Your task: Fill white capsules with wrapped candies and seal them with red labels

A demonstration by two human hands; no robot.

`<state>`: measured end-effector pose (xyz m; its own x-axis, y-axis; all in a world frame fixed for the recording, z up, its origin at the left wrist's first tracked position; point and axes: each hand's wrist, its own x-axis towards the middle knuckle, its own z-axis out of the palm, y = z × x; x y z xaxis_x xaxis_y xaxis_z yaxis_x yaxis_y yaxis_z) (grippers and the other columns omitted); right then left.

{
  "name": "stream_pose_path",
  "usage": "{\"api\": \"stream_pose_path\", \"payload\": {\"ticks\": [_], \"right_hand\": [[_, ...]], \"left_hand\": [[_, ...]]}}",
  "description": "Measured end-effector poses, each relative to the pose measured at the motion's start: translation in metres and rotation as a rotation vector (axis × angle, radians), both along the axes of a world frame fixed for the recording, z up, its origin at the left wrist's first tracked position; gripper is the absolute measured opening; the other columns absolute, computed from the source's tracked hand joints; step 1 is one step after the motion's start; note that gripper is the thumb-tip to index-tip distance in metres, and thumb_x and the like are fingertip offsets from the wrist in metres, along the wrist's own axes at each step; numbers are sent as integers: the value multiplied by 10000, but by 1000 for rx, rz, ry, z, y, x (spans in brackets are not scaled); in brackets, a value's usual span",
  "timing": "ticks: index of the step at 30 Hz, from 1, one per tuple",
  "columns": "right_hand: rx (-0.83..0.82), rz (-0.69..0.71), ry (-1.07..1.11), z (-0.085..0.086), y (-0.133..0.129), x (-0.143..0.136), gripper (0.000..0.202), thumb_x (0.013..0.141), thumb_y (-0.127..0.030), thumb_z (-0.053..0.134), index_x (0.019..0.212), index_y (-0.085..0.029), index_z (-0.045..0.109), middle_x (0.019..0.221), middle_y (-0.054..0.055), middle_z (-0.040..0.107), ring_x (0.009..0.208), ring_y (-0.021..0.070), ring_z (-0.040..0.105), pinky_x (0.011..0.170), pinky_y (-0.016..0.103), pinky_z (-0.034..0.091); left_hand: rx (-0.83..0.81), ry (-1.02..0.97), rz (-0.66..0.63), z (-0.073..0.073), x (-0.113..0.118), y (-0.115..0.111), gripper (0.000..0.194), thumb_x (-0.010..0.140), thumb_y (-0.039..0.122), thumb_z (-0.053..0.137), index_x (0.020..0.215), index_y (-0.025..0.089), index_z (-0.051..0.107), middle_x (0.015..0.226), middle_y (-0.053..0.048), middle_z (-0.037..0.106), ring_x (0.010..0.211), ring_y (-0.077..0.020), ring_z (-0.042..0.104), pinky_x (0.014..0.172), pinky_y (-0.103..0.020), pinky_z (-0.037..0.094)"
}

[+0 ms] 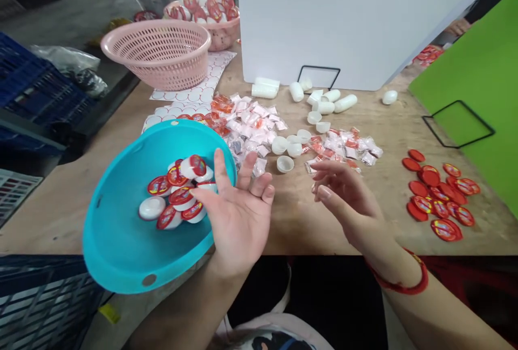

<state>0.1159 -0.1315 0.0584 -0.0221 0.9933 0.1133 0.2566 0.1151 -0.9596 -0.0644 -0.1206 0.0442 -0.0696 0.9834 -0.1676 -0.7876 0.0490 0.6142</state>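
Observation:
My left hand (238,215) is palm up with its fingers spread and nothing in it, at the right rim of a blue basin (117,247). Red-and-white capsules (181,198) lie in the basin. Over the table, my right hand (348,199) has its fingers curved and apart, holding nothing. Just beyond it is a small pile of clear packets (348,148). White half shells (285,164) stand between that pile and a larger heap of packets (254,123). To the right of my right hand lie red oval lids (439,193).
A pink basket (162,64) and a second one full of capsules (210,13) stand at the back left. White (324,21) and green (481,91) panels rise behind the wooden table (307,231). Another person's hand (458,27) shows at the back right.

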Motion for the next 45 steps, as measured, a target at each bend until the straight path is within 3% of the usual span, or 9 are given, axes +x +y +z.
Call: {"api": "stream_pose_path", "payload": {"ticks": [9, 15, 20, 22, 27, 31, 38, 42, 45], "right_hand": [[63, -49, -728, -55, 64, 4, 533, 847, -371, 690, 1311, -188, 504, 1107, 127, 669, 1014, 302, 623, 843, 416, 480], [34, -37, -635, -50, 61, -14, 379, 868, -340, 661, 1196, -207, 524, 997, 70, 699, 878, 230, 649, 760, 328, 472], [235, 249, -342, -43, 30, 20, 498, 850, -405, 744, 1257, -235, 513, 1102, 78, 678, 969, 225, 653, 865, 374, 525], [246, 174, -363, -41, 27, 37, 456, 870, -457, 722, 1228, -239, 546, 1113, 85, 679, 963, 231, 650, 837, 378, 528], [178, -291, -807, -44, 40, 70, 277, 948, -454, 593, 1018, -195, 662, 924, 93, 700, 826, 237, 640, 739, 360, 473], [38, -241, -1132, -49, 46, 76, 231, 920, -319, 617, 1062, -167, 715, 1027, 137, 722, 894, 273, 658, 734, 350, 436], [-40, -204, -1269, -46, 49, 64, 251, 873, -351, 667, 1006, -146, 724, 1009, 164, 713, 889, 282, 647, 694, 334, 417], [-72, -290, -1108, -42, 50, 70, 144, 880, -224, 607, 912, -164, 734, 888, 131, 734, 805, 252, 654, 689, 337, 439], [-74, -315, -596, -34, 43, 70, 151, 856, -319, 684, 914, -187, 730, 855, 88, 751, 764, 228, 672, 689, 345, 499]], "left_hand": [[-25, 367, -250, -29, 21, -17, 479, 783, 230, 798, 1215, 283, 598, 1094, -17, 650, 888, -118, 646, 866, -255, 511], [-273, 178, -441, -37, 25, -12, 573, 879, 357, 719, 1395, 318, 471, 1449, -88, 526, 1117, -217, 668, 915, -351, 554], [-274, -71, -404, -35, 28, -6, 413, 872, 324, 748, 1256, 234, 622, 1271, -75, 674, 1061, -166, 688, 928, -289, 552], [-264, -61, -401, -36, 34, -5, 383, 837, 284, 785, 1193, 218, 659, 1185, -56, 705, 1027, -154, 698, 914, -265, 553], [-262, -66, -457, -40, 45, -3, 353, 847, 303, 771, 1172, 209, 671, 1138, -55, 713, 1013, -168, 712, 955, -289, 541], [-252, 10, -473, -42, 48, -1, 365, 800, 219, 797, 1144, 199, 678, 1110, -35, 690, 1010, -154, 696, 995, -296, 510], [-219, 130, -463, -35, 50, 11, 433, 758, 225, 813, 1163, 199, 660, 1073, -17, 670, 991, -141, 665, 971, -301, 501], [-194, 175, -468, -30, 49, 22, 477, 733, 218, 823, 1175, 197, 648, 1045, -11, 679, 977, -134, 656, 960, -298, 493], [-193, 184, -462, -29, 48, 29, 477, 741, 200, 816, 1185, 192, 641, 1054, -12, 684, 975, -129, 655, 967, -292, 488]]}}
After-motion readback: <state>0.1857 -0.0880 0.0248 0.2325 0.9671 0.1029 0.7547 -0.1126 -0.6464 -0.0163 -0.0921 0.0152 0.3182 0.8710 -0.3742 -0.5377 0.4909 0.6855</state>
